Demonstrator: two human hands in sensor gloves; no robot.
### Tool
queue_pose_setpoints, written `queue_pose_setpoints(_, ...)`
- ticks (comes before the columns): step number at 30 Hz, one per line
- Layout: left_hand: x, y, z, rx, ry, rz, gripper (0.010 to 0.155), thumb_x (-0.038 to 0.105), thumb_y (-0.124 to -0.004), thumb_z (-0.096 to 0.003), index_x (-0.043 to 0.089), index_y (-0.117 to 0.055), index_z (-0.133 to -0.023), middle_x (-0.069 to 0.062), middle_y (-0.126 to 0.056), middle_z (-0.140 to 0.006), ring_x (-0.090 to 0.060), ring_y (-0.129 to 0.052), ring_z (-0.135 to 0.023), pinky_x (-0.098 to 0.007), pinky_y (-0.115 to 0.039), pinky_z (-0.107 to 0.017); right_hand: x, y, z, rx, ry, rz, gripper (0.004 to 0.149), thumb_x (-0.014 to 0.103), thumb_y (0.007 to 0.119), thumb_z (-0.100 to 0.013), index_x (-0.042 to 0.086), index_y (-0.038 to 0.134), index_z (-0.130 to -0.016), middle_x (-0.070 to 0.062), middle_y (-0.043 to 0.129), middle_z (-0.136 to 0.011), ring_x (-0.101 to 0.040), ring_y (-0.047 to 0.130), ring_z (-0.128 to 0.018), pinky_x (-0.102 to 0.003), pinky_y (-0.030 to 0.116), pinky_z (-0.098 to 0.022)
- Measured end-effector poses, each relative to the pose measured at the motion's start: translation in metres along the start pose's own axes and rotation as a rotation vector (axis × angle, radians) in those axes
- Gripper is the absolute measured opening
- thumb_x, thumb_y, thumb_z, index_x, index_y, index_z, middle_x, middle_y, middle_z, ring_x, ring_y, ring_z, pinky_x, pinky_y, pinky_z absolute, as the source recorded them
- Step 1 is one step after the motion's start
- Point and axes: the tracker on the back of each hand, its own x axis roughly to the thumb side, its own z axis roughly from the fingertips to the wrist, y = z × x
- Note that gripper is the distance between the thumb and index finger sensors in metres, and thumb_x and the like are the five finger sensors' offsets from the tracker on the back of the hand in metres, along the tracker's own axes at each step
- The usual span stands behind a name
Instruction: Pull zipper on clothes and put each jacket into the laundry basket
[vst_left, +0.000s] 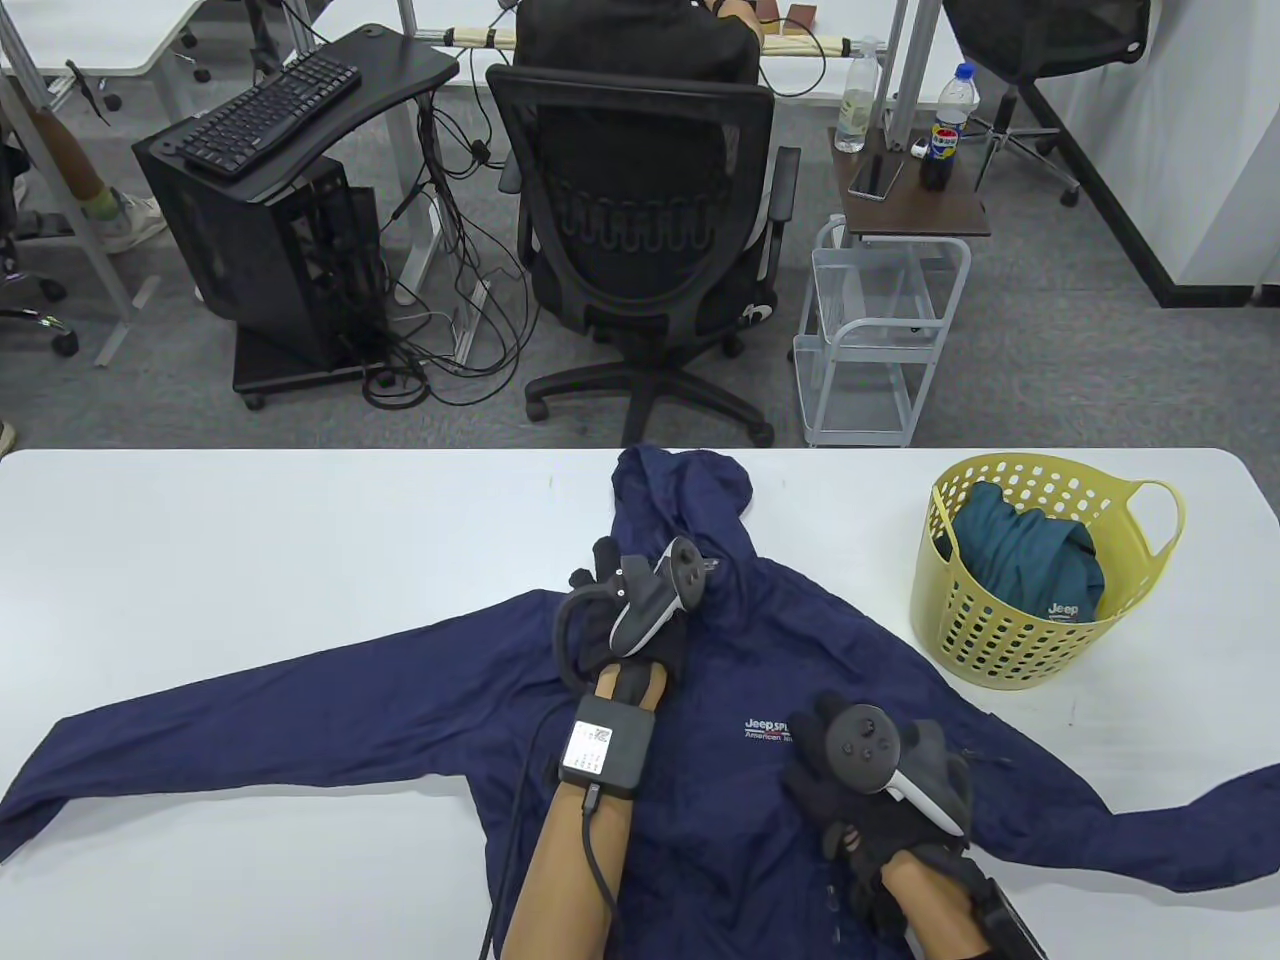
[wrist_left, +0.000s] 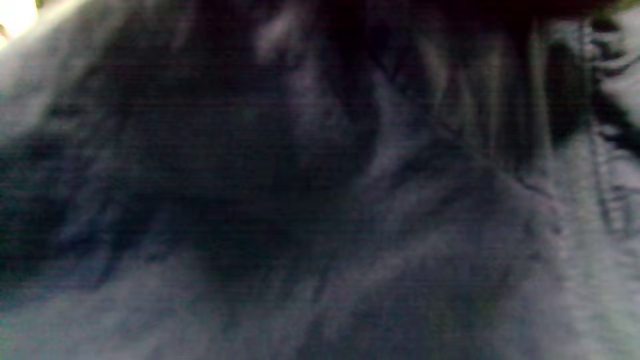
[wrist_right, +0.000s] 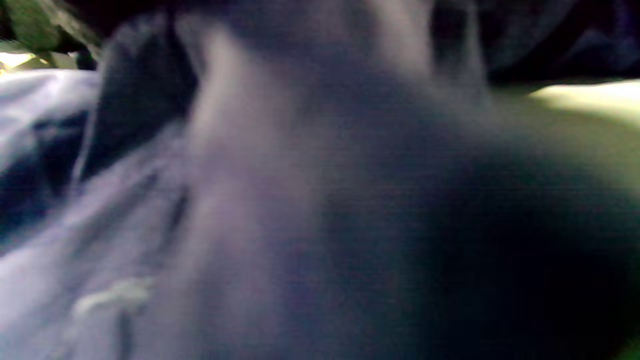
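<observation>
**Navy jacket zipped near the collar, basket waiting at the right**

Table view shows the navy jacket (vst_left: 740, 700) spread flat on the bench (vst_left: 250, 540), front up, sleeves out to both sides and hood pointing away from me. I judge that layout is there to keep the front seam straight for the zipper pull. My left hand (vst_left: 630, 610) sits high on the chest just below the collar, where the zipper line would end; its fingers curl down into the fabric, but I cannot tell whether they pinch the slider or only the cloth. My right hand (vst_left: 880, 790) rests lower on the right side of the body, below the chest logo, fingers bent onto the material, apparently pinning it so the jacket does not ride up. Whether it truly grips cloth I cannot tell.

Both wrist views give only blurred dark fabric close to the lens, so they settle nothing about the fingers.

The yellow laundry basket (vst_left: 1010, 640) stands on the bench near the jacket's right shoulder, with a teal jacket (vst_left: 1030, 560) already inside. I reckon the zip is close to done and bundling comes next.
</observation>
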Motion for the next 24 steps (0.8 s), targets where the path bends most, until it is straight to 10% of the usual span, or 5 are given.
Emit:
queue_pose_setpoints(11,-0.020,0.028,0.076,0.113,-0.140,0.291,0.044,0.052,-0.078,-0.0323,0.048,-0.086,-0.076,0.019,-0.117,-0.048,-0.006,-0.105,-0.069,-0.049,-0.069,-0.065,0.006,-0.007,0.011,-0.111,-0.087,-0.103,0.062,0.052,0.072,-0.049,0.026,0.065,-0.105,-0.006,0.051,-0.119,-0.046,0.042,-0.106,-0.069,0.043,-0.069)
queue_pose_setpoints(24,-0.021,-0.004,0.139,0.018,-0.163,0.445,0.044,0.058,-0.077,-0.0347,0.047,-0.089,-0.076,0.018,-0.109,-0.063,-0.019,-0.094,-0.082,-0.060,-0.062,-0.066,0.026,-0.007,0.022,-0.274,-0.188,-0.287,0.059,0.055,0.076,-0.048,0.028,0.072,-0.100,-0.002,0.080,-0.102,-0.038,0.079,-0.089,-0.060,0.064,-0.064)
